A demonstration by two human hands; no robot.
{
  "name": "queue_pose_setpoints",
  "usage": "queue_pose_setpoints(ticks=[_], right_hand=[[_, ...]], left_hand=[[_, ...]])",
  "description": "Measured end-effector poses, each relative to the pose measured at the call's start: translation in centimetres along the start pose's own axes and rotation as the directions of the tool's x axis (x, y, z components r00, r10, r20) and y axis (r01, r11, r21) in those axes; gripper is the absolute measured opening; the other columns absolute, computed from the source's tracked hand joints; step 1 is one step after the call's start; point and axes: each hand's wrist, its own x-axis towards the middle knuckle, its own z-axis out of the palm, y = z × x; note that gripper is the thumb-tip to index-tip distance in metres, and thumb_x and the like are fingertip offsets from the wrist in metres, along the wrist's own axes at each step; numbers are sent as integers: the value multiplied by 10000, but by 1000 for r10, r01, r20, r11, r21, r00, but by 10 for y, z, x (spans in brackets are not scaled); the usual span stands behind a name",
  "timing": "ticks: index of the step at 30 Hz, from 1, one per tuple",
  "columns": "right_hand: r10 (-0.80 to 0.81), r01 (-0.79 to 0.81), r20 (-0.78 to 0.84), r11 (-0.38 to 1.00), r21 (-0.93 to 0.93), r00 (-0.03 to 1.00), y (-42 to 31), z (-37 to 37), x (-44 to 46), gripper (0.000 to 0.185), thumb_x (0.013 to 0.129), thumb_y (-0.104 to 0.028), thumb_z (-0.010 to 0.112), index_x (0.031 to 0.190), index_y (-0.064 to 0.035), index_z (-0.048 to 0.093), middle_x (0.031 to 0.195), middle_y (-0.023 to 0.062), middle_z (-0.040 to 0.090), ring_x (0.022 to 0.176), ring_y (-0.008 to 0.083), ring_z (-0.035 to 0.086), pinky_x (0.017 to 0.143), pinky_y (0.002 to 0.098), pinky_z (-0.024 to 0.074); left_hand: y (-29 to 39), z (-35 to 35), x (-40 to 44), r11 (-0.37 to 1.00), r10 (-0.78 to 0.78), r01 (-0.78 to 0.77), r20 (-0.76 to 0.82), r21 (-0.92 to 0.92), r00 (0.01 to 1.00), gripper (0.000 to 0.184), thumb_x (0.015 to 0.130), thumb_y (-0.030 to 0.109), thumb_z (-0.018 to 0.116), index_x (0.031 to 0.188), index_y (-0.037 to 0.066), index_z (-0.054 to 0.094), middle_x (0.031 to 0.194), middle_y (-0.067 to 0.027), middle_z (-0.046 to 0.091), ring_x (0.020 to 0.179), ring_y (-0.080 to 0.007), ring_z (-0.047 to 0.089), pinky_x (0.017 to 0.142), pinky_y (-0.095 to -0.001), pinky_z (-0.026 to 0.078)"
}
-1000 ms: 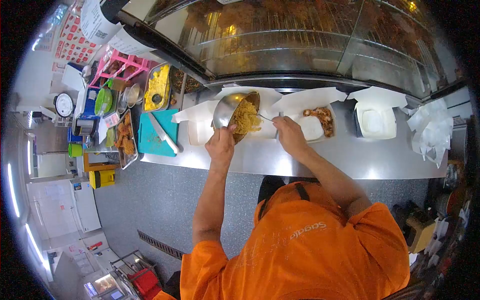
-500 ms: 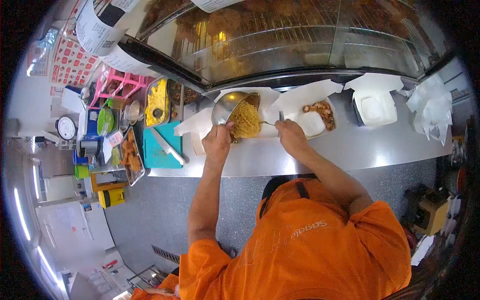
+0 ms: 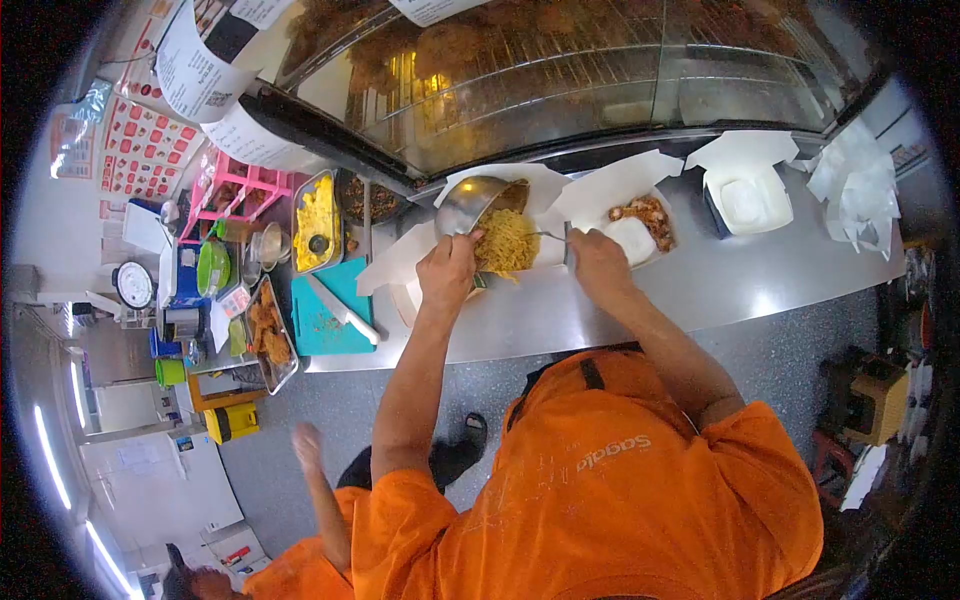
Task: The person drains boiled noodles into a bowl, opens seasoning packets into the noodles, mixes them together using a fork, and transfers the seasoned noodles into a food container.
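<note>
My left hand (image 3: 447,268) is closed on the rim of a steel bowl (image 3: 463,204), which is tilted on its side. Yellow noodles (image 3: 508,242) spill from the bowl's mouth over an open white takeaway box (image 3: 546,190), and some strands hang at its front edge. My right hand (image 3: 603,265) grips a fork (image 3: 546,235), its tip reaching the noodles. Just right of that hand, another open box (image 3: 655,178) holds saucy fried pieces (image 3: 648,220) beside a white lidded tub (image 3: 630,240).
A third open box (image 3: 770,205) and plastic bags (image 3: 858,190) occupy the counter's right. On the left are a knife (image 3: 343,310) on a teal board (image 3: 325,338), a tray of yellow food (image 3: 316,225) and a fried-food tray (image 3: 268,335). Behind, a co-worker's arm (image 3: 325,500) shows.
More noodles have slid out of the bowl and now hang lower over the box's front. At lower left, the co-worker's arm and head have come into view.
</note>
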Motion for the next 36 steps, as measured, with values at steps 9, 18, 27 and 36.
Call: queue_pose_setpoints(ticks=[9, 18, 27, 36], right_hand=[[-90, 85, 38, 990, 112, 995, 9, 57, 10, 147, 818, -35, 513, 944, -13, 585, 836, 222, 584, 803, 390, 603, 714, 483, 490], [-63, 58, 26, 987, 150, 998, -1, 75, 34, 88, 865, -81, 541, 901, -25, 599, 796, 219, 633, 770, 416, 609, 689, 505, 482], [104, -103, 6, 961, 256, 995, -41, 103, 6, 122, 892, -117, 520, 894, -15, 586, 701, 250, 610, 680, 430, 617, 620, 506, 492], [50, -48, -100, 999, 19, 994, -18, 95, -7, 107, 794, -51, 519, 852, -22, 604, 675, 200, 631, 663, 367, 645, 632, 491, 518]], left_hand=[[-5, 0, 0, 991, 127, -122, 88, -56, 988, 273, 851, 206, 659, 705, 99, 454, 630, -56, 473, 477, -215, 553, 415, -336, 448], [-28, 5, -3, 984, 115, -106, 59, -146, 992, 271, 839, 190, 664, 699, 93, 453, 625, -59, 480, 487, -234, 551, 423, -343, 451], [-28, -1, -3, 967, 11, -10, 3, -255, 1000, 246, 815, 132, 705, 708, 80, 490, 631, -90, 516, 469, -258, 503, 426, -355, 423], [-27, -4, -8, 994, 5, -6, -8, -110, 1000, 237, 834, 126, 684, 712, 97, 484, 631, -68, 507, 470, -254, 533, 411, -358, 434]])
